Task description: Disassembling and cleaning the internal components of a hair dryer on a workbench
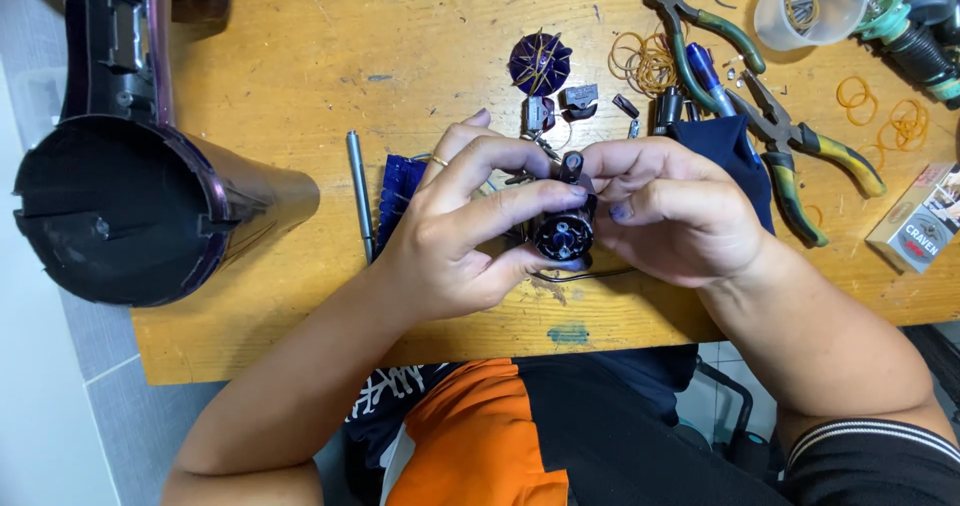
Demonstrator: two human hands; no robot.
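Scuffed wooden table [330,46] lay under you; your left hand [455,236] & right hand [680,211] both had fingers [520,206] pinched round small black cylindrical motor [563,234], w/ green-handled pliers [700,36] nearby.

Both my forearms angled inward, L hand [470,231] & R hand [670,211] meeting at centre, fingers curled, fingertips pinched together.

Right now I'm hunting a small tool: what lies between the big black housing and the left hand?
In the head view, a slim metal rod and a blue ribbed piece.
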